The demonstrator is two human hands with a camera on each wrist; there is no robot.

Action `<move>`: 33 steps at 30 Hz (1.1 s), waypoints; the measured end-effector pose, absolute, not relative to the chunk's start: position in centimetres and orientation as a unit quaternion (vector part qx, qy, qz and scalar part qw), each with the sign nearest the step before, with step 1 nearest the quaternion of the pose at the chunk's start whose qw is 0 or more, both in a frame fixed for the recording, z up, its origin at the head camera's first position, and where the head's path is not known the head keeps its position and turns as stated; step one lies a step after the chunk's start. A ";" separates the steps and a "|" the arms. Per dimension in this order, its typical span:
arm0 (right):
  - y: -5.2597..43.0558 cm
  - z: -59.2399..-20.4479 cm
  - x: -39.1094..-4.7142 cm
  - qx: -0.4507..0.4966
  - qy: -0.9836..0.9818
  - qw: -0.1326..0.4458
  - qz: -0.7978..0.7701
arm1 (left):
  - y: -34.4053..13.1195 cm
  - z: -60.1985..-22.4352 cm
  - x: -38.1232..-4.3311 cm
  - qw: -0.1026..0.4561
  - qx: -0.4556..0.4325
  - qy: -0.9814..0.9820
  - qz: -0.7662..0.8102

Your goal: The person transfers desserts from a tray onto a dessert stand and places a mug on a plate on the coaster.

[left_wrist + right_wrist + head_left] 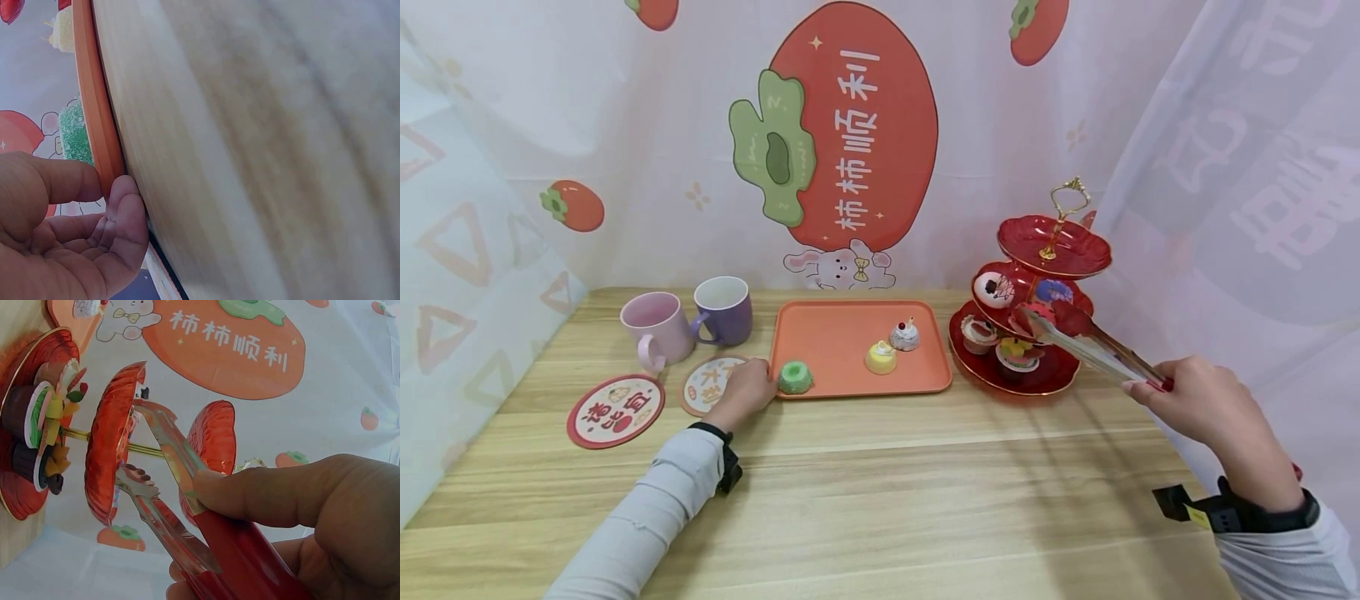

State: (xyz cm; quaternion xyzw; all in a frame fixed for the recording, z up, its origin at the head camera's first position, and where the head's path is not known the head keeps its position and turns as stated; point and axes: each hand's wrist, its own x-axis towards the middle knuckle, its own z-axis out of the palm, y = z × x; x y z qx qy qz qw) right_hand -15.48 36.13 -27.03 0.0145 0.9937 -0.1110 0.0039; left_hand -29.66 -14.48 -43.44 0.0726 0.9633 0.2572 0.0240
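My left hand (745,392) pinches the near left corner of an orange tray (835,354), thumb on the rim and fingertips curled against its outer side in the left wrist view. Beside that corner sits a green cake (794,377). A yellow cake (881,358) and a white one with a cherry (905,336) stand farther right on the tray. With my right hand (1213,408) I grip red-handled metal tongs (1108,354). Their arms are spread, and the tips reach into the middle tier of a red three-tier stand (1052,262); the plate's edge partly hides what lies between them.
Two doughnuts, one white (994,290) and one blue (1054,291), lie on the middle tier. Cupcakes (1018,357) fill part of the bottom tier. A pink mug (662,325), a purple mug (727,312) and two round coasters (617,411) stand left of the tray.
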 end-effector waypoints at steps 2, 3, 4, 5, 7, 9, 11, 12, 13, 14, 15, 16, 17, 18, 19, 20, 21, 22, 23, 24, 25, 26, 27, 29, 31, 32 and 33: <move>36.1 -27.1 -15.5 0.015 0.994 0.001 -0.111 | -14.5 -43.4 -29.6 0.024 0.072 0.963 0.258; 36.0 -27.1 -15.5 0.015 0.994 0.000 -0.111 | -14.4 -43.4 -29.6 0.024 0.071 0.963 0.258; 36.0 -27.1 -15.4 0.013 0.994 -0.003 -0.112 | -14.5 -43.4 -29.6 0.025 0.071 0.963 0.258; 36.0 -27.2 -15.4 0.011 0.994 -0.006 -0.111 | -14.5 -43.4 -29.6 0.024 0.071 0.963 0.257; 35.8 -27.2 -15.4 0.006 0.994 -0.017 -0.109 | -14.5 -43.4 -29.5 0.023 0.072 0.964 0.256; 35.6 -27.3 -15.3 -0.005 0.994 -0.037 -0.105 | -14.6 -43.3 -29.5 0.021 0.072 0.964 0.255; 35.1 -27.4 -15.2 -0.019 0.993 -0.058 -0.101 | -14.6 -43.3 -29.5 0.020 0.073 0.964 0.254; 34.9 -27.4 -15.2 -0.025 0.992 -0.069 -0.101 | -14.6 -43.2 -29.5 0.020 0.073 0.964 0.253; 34.6 -27.5 -15.2 -0.031 0.991 -0.078 -0.101 | -14.6 -43.2 -29.5 0.021 0.072 0.965 0.253; 34.3 -27.6 -15.2 -0.035 0.990 -0.084 -0.103 | -14.5 -43.2 -29.5 0.021 0.072 0.965 0.252; 34.0 -27.7 -15.2 -0.039 0.990 -0.091 -0.105 | -14.5 -43.3 -29.6 0.021 0.073 0.965 0.252; 33.8 -27.8 -15.3 -0.042 0.989 -0.096 -0.107 | -14.5 -43.3 -29.6 0.022 0.073 0.965 0.251; 33.5 -28.0 -15.3 -0.046 0.988 -0.101 -0.110 | -14.5 -43.3 -29.6 0.023 0.073 0.965 0.252; 33.2 -28.1 -15.4 -0.049 0.987 -0.107 -0.114 | -14.5 -43.4 -29.6 0.024 0.072 0.965 0.252; 33.0 -28.2 -15.4 -0.054 0.985 -0.114 -0.114 | -14.5 -43.4 -29.6 0.024 0.072 0.964 0.253; 32.7 -28.4 -15.5 -0.060 0.984 -0.123 -0.116 | -14.4 -43.4 -29.6 0.025 0.072 0.964 0.254; 32.5 -28.5 -15.6 -0.067 0.982 -0.132 -0.117 | -14.4 -43.4 -29.6 0.026 0.071 0.964 0.255; 32.2 -28.7 -15.6 -0.073 0.981 -0.139 -0.117 | -14.4 -43.4 -29.6 0.027 0.069 0.964 0.255; 32.0 -28.9 -15.7 -0.080 0.979 -0.143 -0.118 | -14.4 -43.4 -29.6 0.027 0.069 0.964 0.256; 31.7 -29.1 -15.8 -0.086 0.978 -0.147 -0.119 | -14.4 -43.4 -29.6 0.028 0.068 0.964 0.255; 31.5 -29.2 -15.9 -0.091 0.977 -0.149 -0.120 | -14.4 -43.4 -29.6 0.029 0.067 0.964 0.255; 31.2 -29.4 -16.0 -0.093 0.977 -0.147 -0.121 | -14.4 -43.3 -29.7 0.031 0.066 0.964 0.255; 31.0 -29.6 -16.2 -0.095 0.978 -0.142 -0.122 | -14.4 -43.3 -29.7 0.032 0.065 0.965 0.253; 30.5 -29.9 -16.4 -0.094 0.979 -0.130 -0.129 | -14.4 -43.2 -29.7 0.036 0.062 0.965 0.251; 30.2 -30.1 -16.5 -0.088 0.979 -0.120 -0.137 | -14.4 -43.2 -29.7 0.041 0.058 0.966 0.249; 30.1 -30.2 -16.6 -0.085 0.980 -0.117 -0.140 | -14.4 -43.2 -29.8 0.043 0.058 0.966 0.248; 30.0 -30.3 -16.6 -0.082 0.979 -0.114 -0.144 | -14.4 -43.2 -29.8 0.044 0.059 0.966 0.248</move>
